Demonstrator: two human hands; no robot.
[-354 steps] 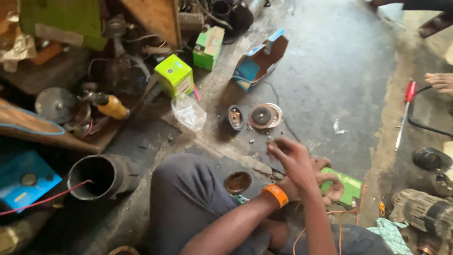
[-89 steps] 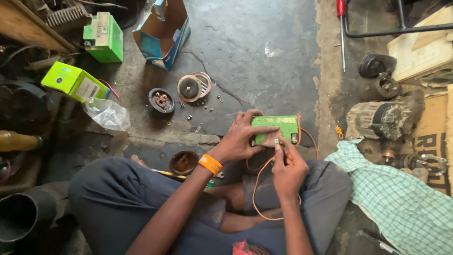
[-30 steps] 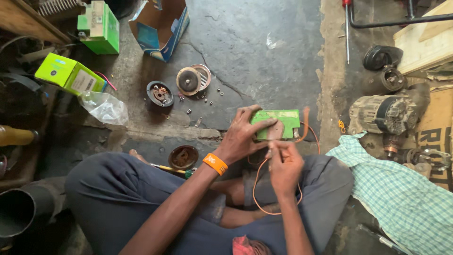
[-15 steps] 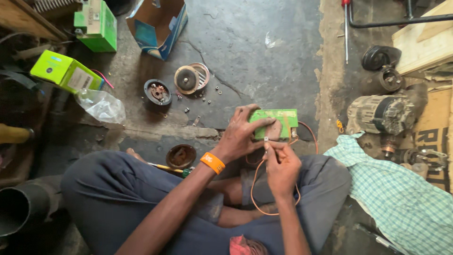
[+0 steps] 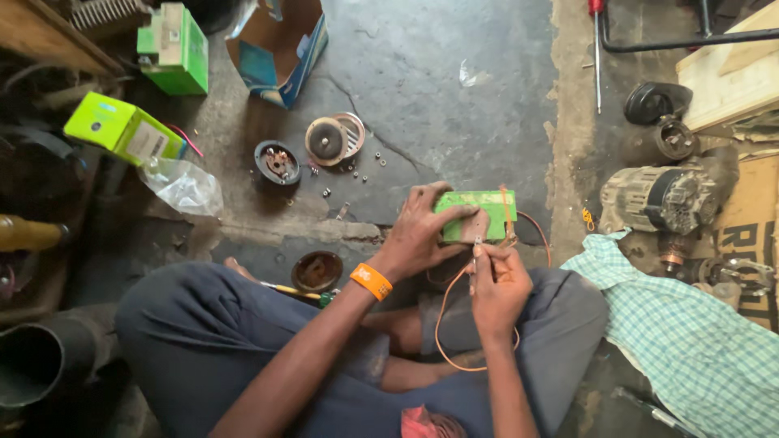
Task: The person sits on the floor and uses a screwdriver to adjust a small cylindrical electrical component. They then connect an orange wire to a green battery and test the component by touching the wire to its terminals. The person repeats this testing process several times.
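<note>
I sit cross-legged on a concrete floor. My left hand [image 5: 422, 231], with an orange wristband, grips a small green box-shaped part [image 5: 479, 212] held over my lap. My right hand [image 5: 497, 280] pinches the end of a copper-coloured wire [image 5: 442, 324] against the lower edge of that green part. The wire loops down over my right leg and back up behind the part.
A disc-shaped motor part [image 5: 327, 141], a round black part [image 5: 277, 161] and loose screws lie ahead. Green boxes [image 5: 123, 128], an open blue carton [image 5: 280, 45] and a plastic bag [image 5: 183, 186] are left. An electric motor [image 5: 661, 197] and checked cloth [image 5: 690, 337] are right.
Since the oldest frame the view has swung right and both hands came together on the green part. Over the last second only the right fingers shift slightly at the wire end.
</note>
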